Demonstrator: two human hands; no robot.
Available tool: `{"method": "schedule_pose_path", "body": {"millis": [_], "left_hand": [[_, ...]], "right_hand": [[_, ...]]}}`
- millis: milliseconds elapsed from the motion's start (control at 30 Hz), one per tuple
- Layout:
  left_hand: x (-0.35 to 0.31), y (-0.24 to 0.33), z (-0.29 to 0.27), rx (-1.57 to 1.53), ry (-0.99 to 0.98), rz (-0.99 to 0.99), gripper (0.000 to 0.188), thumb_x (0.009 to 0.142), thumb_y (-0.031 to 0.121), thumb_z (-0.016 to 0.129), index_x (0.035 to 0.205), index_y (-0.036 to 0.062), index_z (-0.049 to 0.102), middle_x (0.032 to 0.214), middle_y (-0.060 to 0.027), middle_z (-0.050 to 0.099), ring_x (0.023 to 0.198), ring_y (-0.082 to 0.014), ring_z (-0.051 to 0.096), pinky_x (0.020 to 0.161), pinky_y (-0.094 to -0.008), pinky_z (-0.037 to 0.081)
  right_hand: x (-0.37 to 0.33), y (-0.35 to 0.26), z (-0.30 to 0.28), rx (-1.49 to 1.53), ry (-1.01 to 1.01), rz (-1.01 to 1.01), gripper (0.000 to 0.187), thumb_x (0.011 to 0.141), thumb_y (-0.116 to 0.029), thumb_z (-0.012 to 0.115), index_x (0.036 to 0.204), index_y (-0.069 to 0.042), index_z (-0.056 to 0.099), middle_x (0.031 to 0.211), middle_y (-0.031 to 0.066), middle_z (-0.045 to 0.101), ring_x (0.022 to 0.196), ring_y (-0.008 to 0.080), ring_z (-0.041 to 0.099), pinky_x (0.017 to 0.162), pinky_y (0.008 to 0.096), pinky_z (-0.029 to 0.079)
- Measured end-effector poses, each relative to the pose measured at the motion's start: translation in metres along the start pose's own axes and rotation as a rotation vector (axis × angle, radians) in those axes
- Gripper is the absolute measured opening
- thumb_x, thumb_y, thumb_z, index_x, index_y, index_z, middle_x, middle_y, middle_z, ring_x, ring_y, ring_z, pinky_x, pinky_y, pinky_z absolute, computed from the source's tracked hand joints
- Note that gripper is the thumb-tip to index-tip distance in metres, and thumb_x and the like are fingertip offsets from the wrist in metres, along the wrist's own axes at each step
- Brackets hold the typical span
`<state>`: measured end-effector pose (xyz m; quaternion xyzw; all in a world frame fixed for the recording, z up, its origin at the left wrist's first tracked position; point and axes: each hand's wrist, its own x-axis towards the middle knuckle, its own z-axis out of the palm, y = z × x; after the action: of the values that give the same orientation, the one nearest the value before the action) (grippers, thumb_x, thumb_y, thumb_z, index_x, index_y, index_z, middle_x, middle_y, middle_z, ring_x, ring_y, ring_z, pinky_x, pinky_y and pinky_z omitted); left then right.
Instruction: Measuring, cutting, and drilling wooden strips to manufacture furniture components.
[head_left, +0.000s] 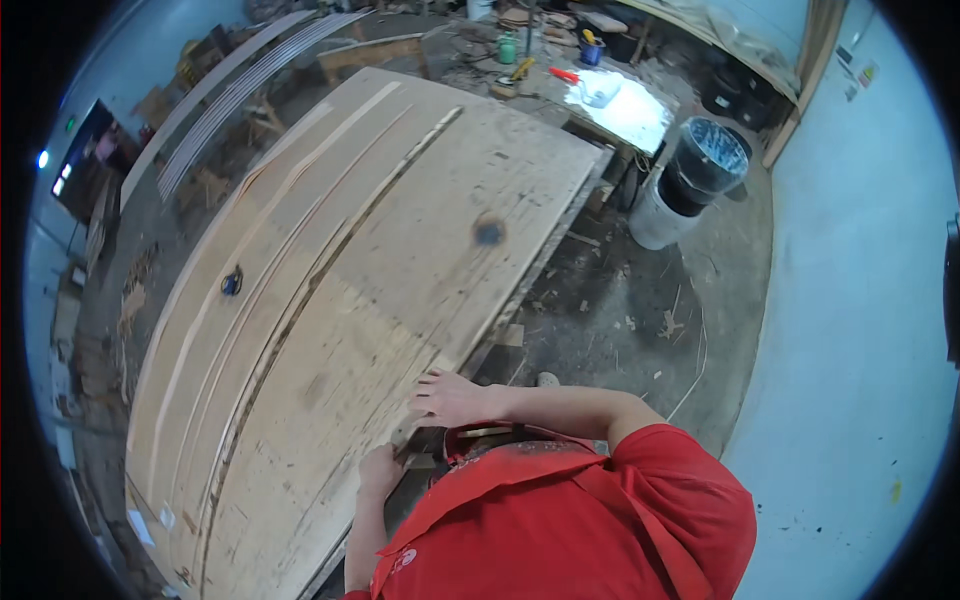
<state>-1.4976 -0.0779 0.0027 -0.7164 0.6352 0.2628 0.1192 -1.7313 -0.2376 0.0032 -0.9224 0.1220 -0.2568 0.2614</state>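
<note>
Both my hands are at the near edge of a large wooden worktop [400,270], just in front of my body. My right hand [455,398] lies over the edge, its fingers stretched out and a little apart on the wood. Lower and to the left, my left hand [380,470] is closed at the same edge, with its fingers partly hidden. Between the hands a short piece of wood [404,432] shows at the edge; whether the left hand holds it is unclear. Several long thin wooden strips [300,235] run along the far left part of the worktop.
A small dark blue object [232,282] sits among the strips. A dark round spot [488,232] marks the top. At the right stand a white bucket [660,215] and a black bin with a clear liner [712,155]. A bright side table [620,105] is behind.
</note>
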Motion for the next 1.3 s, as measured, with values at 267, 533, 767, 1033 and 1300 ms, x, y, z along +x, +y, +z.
{"method": "schedule_pose_path", "body": {"millis": [267, 533, 767, 1033, 1300], "left_hand": [[0.107, 0.140, -0.045, -0.072, 0.171, 0.047, 0.055, 0.092, 0.043, 0.071, 0.131, 0.0044, 0.063, 0.112, -0.0248, 0.073, 0.107, -0.0439, 0.069, 0.091, -0.0539, 0.054], [0.215, 0.274, -0.097, -0.137, 0.169, 0.133, 0.056, 0.091, 0.043, 0.072, 0.127, 0.0003, 0.064, 0.107, -0.0289, 0.071, 0.105, -0.0460, 0.069, 0.089, -0.0532, 0.054], [0.304, 0.330, -0.101, -0.139, 0.144, 0.282, 0.042, 0.096, 0.039, 0.067, 0.105, -0.0015, 0.070, 0.098, -0.0301, 0.071, 0.096, -0.0487, 0.069, 0.082, -0.0547, 0.054], [0.358, 0.362, -0.094, -0.179, 0.123, 0.346, 0.038, 0.099, 0.036, 0.064, 0.097, -0.0008, 0.072, 0.091, -0.0278, 0.071, 0.086, -0.0490, 0.069, 0.075, -0.0576, 0.054], [0.382, 0.421, -0.123, -0.275, 0.033, 0.265, 0.030, 0.100, 0.029, 0.064, 0.095, 0.0001, 0.069, 0.095, -0.0282, 0.070, 0.092, -0.0484, 0.067, 0.080, -0.0561, 0.053]], "right_hand": [[-0.124, 0.078, -0.145, -0.048, 0.146, 0.332, 0.032, 0.099, -0.041, 0.062, 0.103, -0.012, 0.073, 0.107, 0.0097, 0.068, 0.111, 0.0311, 0.061, 0.096, 0.0444, 0.047], [-0.223, 0.124, -0.207, -0.018, 0.268, 0.608, 0.022, 0.097, -0.032, 0.069, 0.100, -0.011, 0.075, 0.105, 0.0092, 0.071, 0.106, 0.0318, 0.064, 0.092, 0.0445, 0.050], [-0.254, 0.180, -0.258, -0.038, 0.345, 0.747, 0.022, 0.097, -0.029, 0.069, 0.098, -0.007, 0.075, 0.097, 0.0145, 0.071, 0.097, 0.0359, 0.066, 0.085, 0.0452, 0.053], [-0.280, 0.257, -0.323, 0.088, 0.346, 1.065, 0.025, 0.098, -0.024, 0.065, 0.103, -0.001, 0.075, 0.100, 0.0209, 0.073, 0.098, 0.0401, 0.069, 0.087, 0.0459, 0.054], [-0.336, 0.402, -0.404, 0.078, 0.368, 1.268, 0.029, 0.098, -0.028, 0.063, 0.101, -0.001, 0.076, 0.095, 0.0227, 0.074, 0.092, 0.0401, 0.073, 0.081, 0.0455, 0.056]]}}
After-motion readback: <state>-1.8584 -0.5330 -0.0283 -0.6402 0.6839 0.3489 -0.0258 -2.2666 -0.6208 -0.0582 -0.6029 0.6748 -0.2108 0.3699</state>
